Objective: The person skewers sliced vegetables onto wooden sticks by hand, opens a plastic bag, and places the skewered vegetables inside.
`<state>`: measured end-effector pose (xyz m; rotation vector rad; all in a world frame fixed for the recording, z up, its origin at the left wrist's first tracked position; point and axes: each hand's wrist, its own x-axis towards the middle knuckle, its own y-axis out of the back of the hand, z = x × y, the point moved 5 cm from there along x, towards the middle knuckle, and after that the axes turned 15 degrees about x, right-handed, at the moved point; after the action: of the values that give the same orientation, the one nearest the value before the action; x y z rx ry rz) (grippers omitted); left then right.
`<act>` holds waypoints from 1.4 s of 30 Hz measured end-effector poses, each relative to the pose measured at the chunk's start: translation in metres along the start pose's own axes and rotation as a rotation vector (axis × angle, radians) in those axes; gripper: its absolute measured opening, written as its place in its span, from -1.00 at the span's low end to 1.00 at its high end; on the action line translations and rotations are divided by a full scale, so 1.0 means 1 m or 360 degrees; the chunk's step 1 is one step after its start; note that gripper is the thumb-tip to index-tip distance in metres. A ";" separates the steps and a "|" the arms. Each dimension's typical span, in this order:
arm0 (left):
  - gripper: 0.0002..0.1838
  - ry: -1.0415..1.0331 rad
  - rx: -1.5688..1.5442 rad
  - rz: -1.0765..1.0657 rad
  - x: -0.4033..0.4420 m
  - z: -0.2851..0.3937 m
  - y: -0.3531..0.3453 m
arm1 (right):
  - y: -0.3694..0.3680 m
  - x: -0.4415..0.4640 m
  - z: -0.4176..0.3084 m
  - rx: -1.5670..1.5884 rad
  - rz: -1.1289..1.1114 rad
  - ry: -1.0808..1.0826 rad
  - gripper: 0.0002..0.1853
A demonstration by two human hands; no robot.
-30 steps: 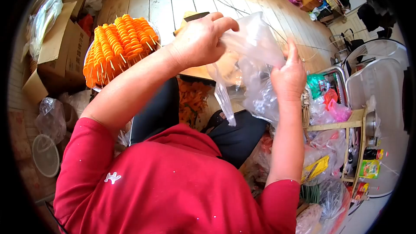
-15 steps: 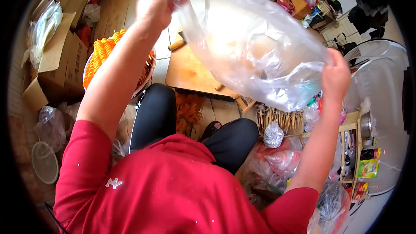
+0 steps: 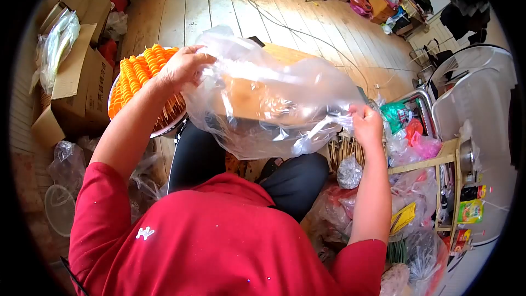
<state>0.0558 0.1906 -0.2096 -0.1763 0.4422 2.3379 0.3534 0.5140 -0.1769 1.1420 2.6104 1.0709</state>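
A large clear plastic bag (image 3: 263, 104) is stretched between my two hands above the low wooden board. My left hand (image 3: 189, 67) grips the bag's left edge, close to a basin of orange spiral-cut skewers (image 3: 137, 74). The right hand (image 3: 364, 123) is closed on the gathered right end of the bag. Through the film I see part of the wooden board (image 3: 287, 53), the rest blurred behind it. Bundled wooden sticks (image 3: 339, 151) stand below the bag's right end, beside a small knotted clear bag (image 3: 349, 172).
Cardboard boxes (image 3: 82, 90) stand at the left, with a plastic bag on top. On the right are a wooden rack (image 3: 449, 159), a green bag (image 3: 395, 115) and a large translucent tub (image 3: 476, 98). A cable (image 3: 274, 19) crosses the plank floor.
Both hands have come down, bringing the bag from high up to a lower position over the board. The right hand has also moved left, and the bag now hangs flatter.
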 end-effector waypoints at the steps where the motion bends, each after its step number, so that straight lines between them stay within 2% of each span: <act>1: -0.79 -0.0019 -0.0069 -0.0007 0.002 -0.003 0.001 | 0.000 0.007 0.013 0.0111 0.0005 -0.0076 -0.85; 2: -0.77 -0.0032 -0.0137 -0.0014 0.004 -0.008 0.003 | -0.002 0.009 0.026 0.0221 0.0007 -0.0157 -0.83; 3: -0.75 -0.0059 -0.0086 -0.0095 0.003 -0.007 0.007 | -0.006 0.003 0.019 0.0677 -0.0001 -0.0266 -0.83; 4: -0.77 -0.0125 -0.0043 -0.0118 0.005 -0.010 0.010 | -0.007 0.000 0.024 0.0677 -0.0012 -0.0287 -0.83; 6: -0.77 -0.0246 0.0146 -0.0315 -0.002 -0.009 0.011 | -0.009 -0.005 0.041 0.1197 -0.0034 -0.0531 -0.81; 7: -0.77 -0.0235 0.0148 -0.0320 -0.005 -0.011 0.013 | -0.010 -0.008 0.047 0.1244 -0.0040 -0.0589 -0.79; 9: -0.70 -0.0374 0.0954 -0.0099 -0.011 -0.011 0.019 | -0.012 -0.016 0.053 0.1337 -0.0132 -0.0662 -0.80; 12: -0.76 -0.0217 0.0887 -0.0018 -0.019 -0.018 0.031 | -0.012 -0.035 0.048 0.1427 -0.0289 -0.0833 -0.78; 13: -0.71 0.0030 0.0517 -0.0043 -0.030 -0.011 0.029 | -0.015 -0.044 0.040 0.1224 -0.0566 -0.0828 -0.78; 14: -0.71 0.0037 0.0519 -0.0043 -0.034 -0.013 0.029 | -0.018 -0.052 0.034 0.1016 -0.0837 -0.0816 -0.78; 15: -0.67 0.0132 -0.0144 -0.0122 -0.037 -0.018 0.029 | -0.022 -0.060 0.027 0.0723 -0.1019 -0.0692 -0.79; 16: -0.63 0.0223 -0.0807 -0.0199 -0.040 -0.023 0.028 | -0.026 -0.068 0.026 0.0602 -0.1079 -0.0714 -0.80; 17: -0.57 0.0078 -0.0948 -0.0455 -0.042 -0.022 0.023 | -0.027 -0.071 0.028 0.0475 -0.1129 -0.0598 -0.82; 18: -0.59 0.0095 -0.1150 -0.0416 -0.036 -0.044 0.027 | -0.028 -0.074 0.033 0.0346 -0.1174 -0.0482 -0.84; 20: -0.60 0.0080 -0.1317 -0.0613 -0.044 -0.050 0.019 | -0.029 -0.083 0.048 0.0429 -0.1069 -0.0452 -0.85; 22: -0.58 0.0271 -0.1248 -0.0526 -0.053 -0.056 0.019 | -0.026 -0.089 0.064 0.1412 -0.0465 -0.0740 -0.84; 23: -0.56 0.0235 -0.0904 -0.0531 -0.051 -0.068 0.033 | -0.026 -0.091 0.063 0.1654 -0.0382 -0.0785 -0.83; 24: -0.54 0.0196 -0.0561 -0.0532 -0.049 -0.080 0.047 | -0.023 -0.094 0.068 0.1656 -0.0374 -0.0786 -0.83; 25: -0.50 0.0216 -0.0486 -0.0421 -0.059 -0.062 0.040 | -0.019 -0.098 0.072 0.2016 -0.0301 -0.0782 -0.84; 26: -0.44 0.0206 -0.0261 -0.0701 -0.059 -0.062 0.049 | -0.016 -0.100 0.075 0.2375 -0.0221 -0.0770 -0.84; 27: -0.39 0.0146 0.0022 -0.0813 -0.062 -0.055 0.048 | -0.016 -0.100 0.056 0.2316 0.0092 -0.0768 -0.78; 28: -0.35 0.0084 0.0306 -0.0922 -0.065 -0.048 0.047 | -0.012 -0.102 0.064 0.2320 0.0100 -0.0770 -0.78; 29: -0.32 0.0107 0.0665 -0.0955 -0.068 -0.034 0.048 | -0.012 -0.105 0.069 0.2617 -0.0274 -0.0777 -0.74; 30: -0.49 0.0030 0.1075 -0.0841 -0.070 -0.022 0.049 | -0.012 -0.111 0.073 0.2895 -0.0670 -0.0768 -0.70; 31: -0.58 0.0050 0.1107 -0.0591 -0.064 -0.028 0.062 | -0.013 -0.115 0.080 0.2618 -0.0754 -0.0712 -0.62; 32: -0.67 0.0069 0.1133 -0.0339 -0.059 -0.043 0.079 | -0.010 -0.118 0.083 0.2624 -0.0755 -0.0711 -0.62; 33: -0.78 -0.0206 0.0847 -0.0139 -0.053 -0.051 0.091 | -0.008 -0.122 0.073 0.2004 -0.0931 -0.0647 -0.58; 34: -0.81 -0.0300 0.0911 0.0138 -0.052 -0.038 0.095 | -0.005 -0.127 0.064 0.1379 -0.1069 -0.0572 -0.54; 35: -0.80 -0.0195 0.0669 0.0239 -0.058 -0.030 0.095 | -0.004 -0.136 0.060 0.1092 -0.1107 -0.0718 -0.57; 36: -0.80 -0.0089 0.0426 0.0335 -0.064 -0.027 0.094 | -0.002 -0.139 0.063 0.1095 -0.1105 -0.0724 -0.57; 37: -0.71 -0.0026 -0.0075 0.0264 -0.068 -0.041 0.097 | -0.001 -0.143 0.071 0.0814 -0.1141 -0.0729 -0.61; 38: -0.71 -0.0018 -0.0076 0.0260 -0.070 -0.041 0.090 | -0.001 -0.148 0.078 0.0529 -0.1176 -0.0727 -0.66; 39: -0.68 0.0014 -0.0553 0.0211 -0.072 -0.039 0.078 | 0.000 -0.149 0.085 0.0711 -0.0922 -0.0770 -0.75; 40: -0.65 0.0045 -0.1029 0.0161 -0.072 -0.038 0.071 | -0.002 -0.153 0.093 0.0711 -0.0924 -0.0772 -0.75; 41: -0.60 0.0144 -0.1290 0.0024 -0.067 -0.059 0.069 | 0.004 -0.154 0.106 0.1080 -0.0596 -0.0904 -0.75; 42: -0.59 0.0209 -0.1406 0.0228 -0.069 -0.056 0.058 | 0.008 -0.155 0.118 0.1441 -0.0247 -0.1023 -0.74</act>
<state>0.0652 0.0867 -0.2293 -0.7300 -0.5661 2.5165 0.5096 0.4799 -0.2882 1.0882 2.5295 -0.5346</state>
